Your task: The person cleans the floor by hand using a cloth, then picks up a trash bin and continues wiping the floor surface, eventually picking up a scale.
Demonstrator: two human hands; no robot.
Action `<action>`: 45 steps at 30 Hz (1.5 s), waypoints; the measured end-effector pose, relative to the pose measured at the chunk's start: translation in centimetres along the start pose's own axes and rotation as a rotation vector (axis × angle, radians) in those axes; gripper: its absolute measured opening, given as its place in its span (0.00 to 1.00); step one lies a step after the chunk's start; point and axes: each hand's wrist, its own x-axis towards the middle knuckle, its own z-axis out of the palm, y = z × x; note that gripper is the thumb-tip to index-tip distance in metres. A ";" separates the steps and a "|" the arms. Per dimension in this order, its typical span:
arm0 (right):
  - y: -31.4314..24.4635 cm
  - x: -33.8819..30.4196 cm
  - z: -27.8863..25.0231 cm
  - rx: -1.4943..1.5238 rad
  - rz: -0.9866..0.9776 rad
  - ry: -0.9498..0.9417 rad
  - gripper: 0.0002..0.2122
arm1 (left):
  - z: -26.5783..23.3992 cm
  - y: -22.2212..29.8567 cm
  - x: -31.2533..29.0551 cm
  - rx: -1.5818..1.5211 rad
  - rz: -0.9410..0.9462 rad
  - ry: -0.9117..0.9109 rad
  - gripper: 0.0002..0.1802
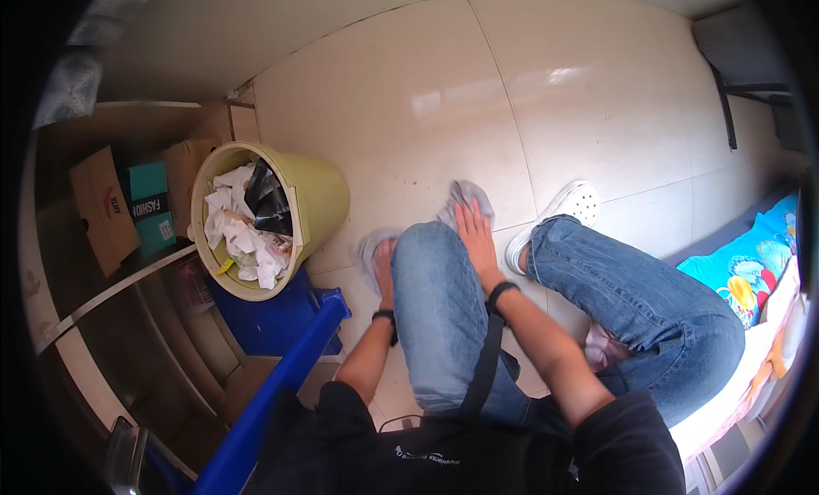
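My right hand (pixel 479 242) lies flat with its fingers stretched out on a crumpled grey cloth (pixel 465 198) on the floor. On the other side of my bent left knee (pixel 431 248), my left hand (pixel 386 272) reaches down at a second greyish cloth (pixel 368 249). That hand and cloth are smeared by motion, and the knee partly hides the fingers. Dark bands circle both wrists. A white clog (pixel 580 202) with round holes is on my right foot, just right of the right-hand cloth.
Pale floor tiles (pixel 384 94) stretch ahead. Left stands a yellow-green bin (pixel 322 196) full of crumpled paper, beside a blue plastic stool (pixel 281 316). Cardboard boxes (pixel 104 205) sit on a shelf at far left. Colourful bedding (pixel 742 260) lies at right.
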 end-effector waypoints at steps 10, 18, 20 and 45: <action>1.0 3.7 -1.6 0.162 0.422 0.294 0.42 | -3.1 0.9 0.9 0.014 -0.468 0.096 0.48; 1.7 23.8 -3.4 0.033 0.137 0.473 0.43 | -5.1 1.7 6.6 -0.095 -0.514 -0.194 0.56; -0.1 26.7 -2.8 0.040 0.091 0.480 0.42 | -5.2 2.0 6.2 -0.129 -0.505 -0.141 0.57; -1.4 -0.4 -2.4 0.194 -0.227 -0.140 0.36 | -4.3 0.8 5.2 -0.262 -0.494 -0.046 0.52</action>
